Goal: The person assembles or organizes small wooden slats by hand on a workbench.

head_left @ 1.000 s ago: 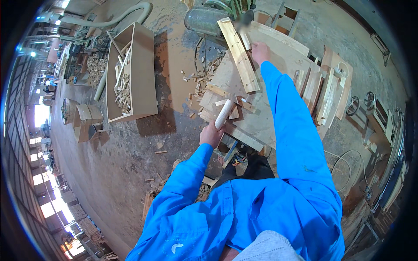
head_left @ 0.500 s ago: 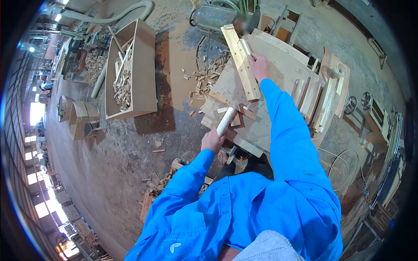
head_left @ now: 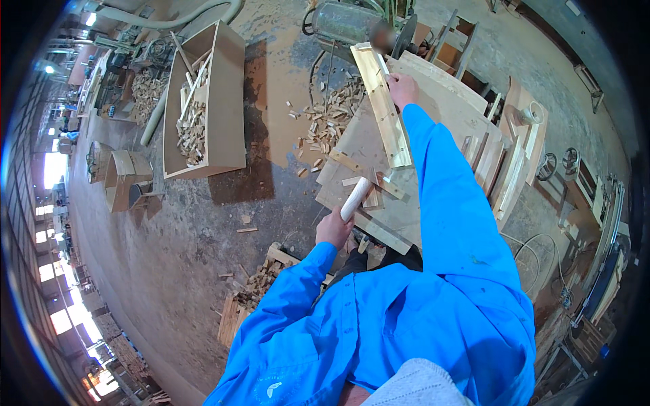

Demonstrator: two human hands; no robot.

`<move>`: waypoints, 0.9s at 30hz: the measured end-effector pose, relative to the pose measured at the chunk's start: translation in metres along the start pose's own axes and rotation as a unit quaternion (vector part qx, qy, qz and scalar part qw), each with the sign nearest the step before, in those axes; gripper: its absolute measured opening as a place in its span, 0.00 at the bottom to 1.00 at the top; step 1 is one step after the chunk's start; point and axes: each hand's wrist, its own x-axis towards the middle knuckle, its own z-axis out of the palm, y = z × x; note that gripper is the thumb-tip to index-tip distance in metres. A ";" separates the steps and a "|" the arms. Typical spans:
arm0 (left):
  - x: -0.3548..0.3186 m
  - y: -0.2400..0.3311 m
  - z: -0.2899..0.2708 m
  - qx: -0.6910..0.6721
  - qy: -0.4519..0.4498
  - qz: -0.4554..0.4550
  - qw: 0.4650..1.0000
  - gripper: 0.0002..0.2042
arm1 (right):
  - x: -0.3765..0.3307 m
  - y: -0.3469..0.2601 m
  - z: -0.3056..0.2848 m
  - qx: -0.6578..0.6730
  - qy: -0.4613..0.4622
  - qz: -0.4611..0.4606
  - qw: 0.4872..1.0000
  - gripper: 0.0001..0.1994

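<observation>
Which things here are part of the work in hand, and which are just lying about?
In hand:
- short pale round wooden piece, gripped by the left hand
- long wooden strip on the bench, its far end under the right hand

Lying about:
- open wooden crate of offcuts
- scattered wood scraps on the floor
- grey motor

One head-worn fisheye view looks steeply down from above. It faces the workbench (head_left: 433, 122) and floor, edges bending outward.
</observation>
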 end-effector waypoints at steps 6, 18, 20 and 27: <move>0.007 0.009 0.000 0.000 0.006 0.009 1.000 0.20 | 0.015 0.008 0.001 -0.006 0.017 -0.006 1.000 0.16; 0.041 0.047 0.001 -0.003 0.031 0.012 0.999 0.19 | 0.057 0.000 -0.020 0.026 -0.008 0.015 0.999 0.15; 0.048 0.055 0.003 -0.003 0.030 0.014 0.999 0.19 | 0.068 0.009 -0.023 0.028 0.003 0.016 0.999 0.14; 0.062 0.067 0.004 0.008 0.036 0.024 0.999 0.21 | 0.091 0.019 -0.025 0.014 0.023 -0.022 0.999 0.14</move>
